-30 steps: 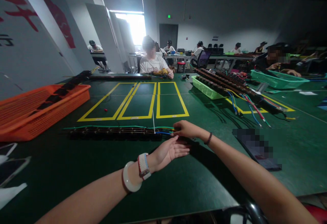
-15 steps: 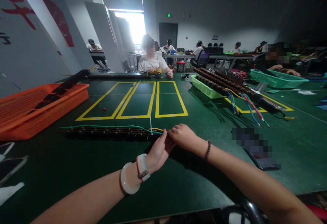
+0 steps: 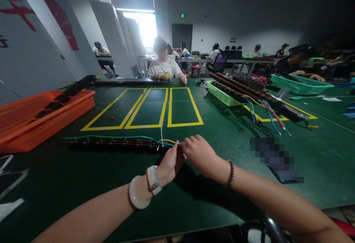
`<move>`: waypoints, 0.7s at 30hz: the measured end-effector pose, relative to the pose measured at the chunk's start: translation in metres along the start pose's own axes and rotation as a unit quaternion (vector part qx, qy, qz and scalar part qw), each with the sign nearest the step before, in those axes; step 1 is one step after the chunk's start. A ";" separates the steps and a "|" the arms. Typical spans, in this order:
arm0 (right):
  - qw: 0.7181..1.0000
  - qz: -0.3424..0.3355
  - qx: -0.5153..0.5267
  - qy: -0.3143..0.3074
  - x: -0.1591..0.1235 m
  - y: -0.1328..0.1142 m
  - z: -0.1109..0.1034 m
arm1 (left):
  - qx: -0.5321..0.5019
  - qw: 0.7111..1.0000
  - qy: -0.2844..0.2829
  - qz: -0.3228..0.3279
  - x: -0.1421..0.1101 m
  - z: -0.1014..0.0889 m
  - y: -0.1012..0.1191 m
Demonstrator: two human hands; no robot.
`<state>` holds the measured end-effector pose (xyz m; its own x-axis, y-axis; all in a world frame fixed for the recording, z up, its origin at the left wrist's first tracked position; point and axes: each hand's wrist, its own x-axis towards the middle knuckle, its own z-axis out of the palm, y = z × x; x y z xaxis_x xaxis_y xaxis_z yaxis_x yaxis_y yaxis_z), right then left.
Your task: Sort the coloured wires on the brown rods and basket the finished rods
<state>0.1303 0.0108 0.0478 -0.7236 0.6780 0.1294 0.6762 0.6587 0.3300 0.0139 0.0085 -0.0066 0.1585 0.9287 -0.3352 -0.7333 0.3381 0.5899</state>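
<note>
A long dark strip (image 3: 116, 143) with green, yellow and blue wires along it lies across the green table (image 3: 83, 184) in front of me. My left hand (image 3: 170, 163), with a watch and a white bangle on the wrist, is closed at the strip's right end around the wire ends. My right hand (image 3: 198, 152) is closed too, pinching the same wire ends from the right, touching the left hand. A thin white tie (image 3: 161, 134) sticks up from the strip just left of my hands.
An orange basket (image 3: 41, 119) holding dark strips stands at the left. Yellow taped rectangles (image 3: 166, 108) mark the table's middle. A green tray (image 3: 222, 95) and more strips with coloured wires (image 3: 266, 110) lie at the right. Other people sit at tables beyond.
My left hand went from open and flat to closed on the wire ends. My right hand drew closer to it, and both hands shifted slightly left toward the strip's end.
</note>
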 end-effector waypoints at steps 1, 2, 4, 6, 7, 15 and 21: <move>0.999 0.025 0.020 -0.016 -0.001 0.003 -0.006 | 0.001 1.000 -0.008 0.003 0.000 -0.001 0.000; 0.997 0.050 0.038 -0.032 -0.001 0.007 -0.010 | 0.006 1.000 -0.016 0.004 0.001 -0.002 -0.001; 0.992 0.090 0.063 -0.065 -0.002 0.012 -0.015 | 0.020 1.000 -0.021 0.000 0.002 -0.002 -0.002; 0.987 0.105 0.076 -0.093 -0.003 0.014 -0.014 | 0.028 0.999 -0.025 -0.008 0.002 -0.002 -0.003; 0.986 0.107 0.080 -0.103 -0.004 0.015 -0.013 | 0.028 0.999 -0.027 -0.009 0.003 -0.002 -0.003; 0.985 0.093 0.110 -0.092 -0.001 0.026 -0.005 | 0.044 0.998 -0.043 -0.004 0.000 0.001 -0.001; 0.987 0.093 0.108 -0.079 0.003 0.024 0.001 | 0.040 0.998 -0.040 0.006 0.001 -0.001 -0.003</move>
<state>0.1444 0.0292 0.0550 -0.5647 0.8251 0.0162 0.8216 0.5602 0.1057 0.0154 0.0084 -0.0090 0.2051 0.9406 -0.2706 -0.6807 0.3357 0.6511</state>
